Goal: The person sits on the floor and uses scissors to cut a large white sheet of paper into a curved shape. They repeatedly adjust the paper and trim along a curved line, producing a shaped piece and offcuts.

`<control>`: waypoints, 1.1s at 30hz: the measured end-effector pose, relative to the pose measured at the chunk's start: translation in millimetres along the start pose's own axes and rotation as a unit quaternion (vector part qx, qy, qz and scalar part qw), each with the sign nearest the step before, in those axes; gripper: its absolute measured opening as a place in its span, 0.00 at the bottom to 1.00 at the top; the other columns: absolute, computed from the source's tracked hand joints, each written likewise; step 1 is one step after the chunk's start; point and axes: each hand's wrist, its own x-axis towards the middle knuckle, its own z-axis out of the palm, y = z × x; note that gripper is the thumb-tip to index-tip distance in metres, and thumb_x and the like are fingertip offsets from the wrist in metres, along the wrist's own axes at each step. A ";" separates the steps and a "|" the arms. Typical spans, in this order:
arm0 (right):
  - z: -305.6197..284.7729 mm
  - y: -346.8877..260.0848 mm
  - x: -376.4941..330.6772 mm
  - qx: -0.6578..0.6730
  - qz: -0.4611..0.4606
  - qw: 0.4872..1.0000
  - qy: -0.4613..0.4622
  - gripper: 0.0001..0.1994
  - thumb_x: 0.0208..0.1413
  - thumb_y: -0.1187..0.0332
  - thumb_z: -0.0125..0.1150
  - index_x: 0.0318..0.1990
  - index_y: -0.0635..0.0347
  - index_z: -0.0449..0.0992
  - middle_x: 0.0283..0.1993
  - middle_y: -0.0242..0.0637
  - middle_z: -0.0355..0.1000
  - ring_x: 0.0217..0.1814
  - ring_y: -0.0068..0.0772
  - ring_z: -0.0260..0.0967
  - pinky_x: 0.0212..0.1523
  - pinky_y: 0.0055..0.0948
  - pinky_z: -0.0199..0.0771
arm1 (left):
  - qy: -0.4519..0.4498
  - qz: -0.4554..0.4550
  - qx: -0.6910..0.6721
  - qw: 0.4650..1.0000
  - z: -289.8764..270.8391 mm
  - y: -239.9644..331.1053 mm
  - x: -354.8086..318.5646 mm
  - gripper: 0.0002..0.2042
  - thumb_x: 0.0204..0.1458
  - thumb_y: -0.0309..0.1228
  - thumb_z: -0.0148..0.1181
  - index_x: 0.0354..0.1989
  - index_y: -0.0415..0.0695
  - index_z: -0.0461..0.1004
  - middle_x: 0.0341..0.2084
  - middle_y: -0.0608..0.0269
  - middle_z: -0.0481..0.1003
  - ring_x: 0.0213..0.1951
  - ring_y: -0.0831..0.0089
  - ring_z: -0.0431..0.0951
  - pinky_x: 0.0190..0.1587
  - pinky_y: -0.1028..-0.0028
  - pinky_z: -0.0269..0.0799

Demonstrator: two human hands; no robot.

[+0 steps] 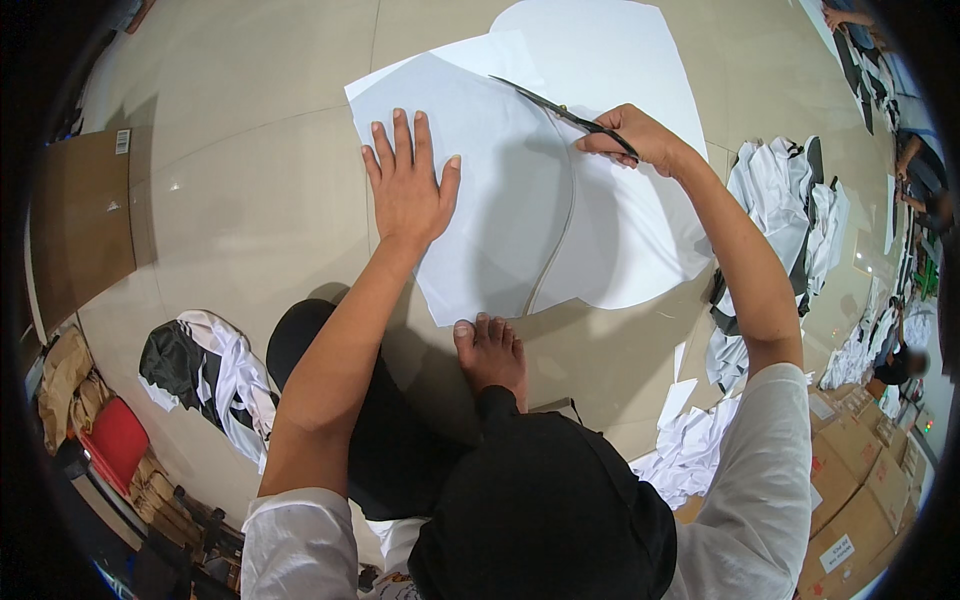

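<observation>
My left hand (408, 195) lies flat with fingers spread on a pale grey-white sheet (470, 250), fabric or paper. In my right hand (645, 140) is a pair of black-handled scissors (548, 104), the fingers wrapped round the handles. The blades point to the far left and lie across the upper part of the sheet; I cannot tell whether they are parted. A curved edge runs from beneath the blades down to the sheet's near side. White cloth (640, 60) spreads beyond and to the right. My bare foot (490, 355) rests by the near edge.
White and dark cloth is heaped on the tiled floor at left (210, 370) and at right (775, 200). A brown board (85, 225) stands at far left, near a red chair (113, 440). Cardboard boxes (850, 480) are stacked at lower right. Other people sit along the right rim.
</observation>
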 end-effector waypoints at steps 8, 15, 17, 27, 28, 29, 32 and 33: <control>-4.4 3.4 3.8 -0.025 -0.005 1.000 -0.002 0.18 0.53 0.58 0.81 0.22 0.52 0.76 0.15 0.22 0.64 0.15 0.15 0.56 0.19 0.22 0.52 | -0.004 -0.001 0.006 1.000 1.1 -0.9 0.3 0.40 0.75 0.55 0.43 0.88 0.45 0.48 0.86 0.41 0.45 0.86 0.34 0.37 0.84 0.37 0.31; -4.7 4.9 3.2 -0.030 -0.017 0.999 -0.004 0.21 0.54 0.59 0.81 0.19 0.50 0.71 0.15 0.22 0.62 0.16 0.15 0.55 0.19 0.23 0.51 | -0.003 -0.001 0.008 1.000 1.2 -0.8 0.2 0.40 0.75 0.55 0.44 0.87 0.44 0.48 0.86 0.41 0.45 0.86 0.34 0.37 0.84 0.37 0.31; -5.1 5.7 2.4 -0.026 -0.019 0.999 -0.008 0.22 0.55 0.60 0.81 0.19 0.49 0.70 0.15 0.22 0.62 0.16 0.15 0.55 0.19 0.23 0.51 | -0.001 0.000 0.003 1.000 1.0 -0.7 0.2 0.40 0.75 0.55 0.44 0.87 0.44 0.48 0.86 0.41 0.45 0.86 0.34 0.37 0.84 0.37 0.31; -4.1 -7.3 -2.1 -0.027 -0.004 1.000 -0.010 0.20 0.56 0.54 0.80 0.20 0.52 0.76 0.14 0.22 0.64 0.14 0.15 0.56 0.20 0.22 0.52 | 0.004 0.007 -0.006 1.000 0.6 -1.6 -0.6 0.40 0.75 0.55 0.45 0.87 0.42 0.48 0.86 0.40 0.46 0.85 0.32 0.38 0.84 0.35 0.32; -3.2 -7.9 0.0 -0.030 -0.005 1.000 -0.009 0.20 0.56 0.54 0.80 0.21 0.52 0.77 0.14 0.22 0.64 0.14 0.15 0.56 0.20 0.22 0.52 | 0.005 0.006 -0.007 1.000 0.6 -1.7 -0.8 0.40 0.75 0.55 0.45 0.87 0.43 0.48 0.86 0.40 0.46 0.85 0.32 0.38 0.84 0.35 0.32; -2.5 -8.8 2.1 -0.033 -0.005 0.999 -0.007 0.20 0.55 0.54 0.80 0.22 0.53 0.77 0.14 0.22 0.64 0.14 0.15 0.56 0.20 0.22 0.52 | 0.006 0.006 -0.009 1.000 0.4 -1.2 -0.6 0.40 0.75 0.55 0.45 0.87 0.43 0.48 0.86 0.40 0.46 0.85 0.32 0.38 0.84 0.35 0.32; 0.3 -11.0 4.0 -0.022 -0.011 1.000 -0.006 0.22 0.52 0.50 0.80 0.20 0.50 0.74 0.13 0.23 0.61 0.15 0.17 0.55 0.21 0.24 0.49 | 0.004 0.007 -0.014 1.000 -0.3 -0.6 -0.3 0.40 0.75 0.55 0.45 0.87 0.43 0.48 0.86 0.40 0.46 0.85 0.32 0.38 0.83 0.34 0.32; 1.7 -12.2 4.4 -0.015 -0.014 1.000 -0.007 0.23 0.50 0.48 0.79 0.18 0.49 0.72 0.13 0.24 0.60 0.15 0.18 0.54 0.21 0.25 0.47 | 0.004 0.005 -0.012 1.000 -0.4 -0.7 -0.5 0.40 0.75 0.55 0.45 0.87 0.43 0.48 0.86 0.41 0.46 0.85 0.32 0.38 0.84 0.35 0.33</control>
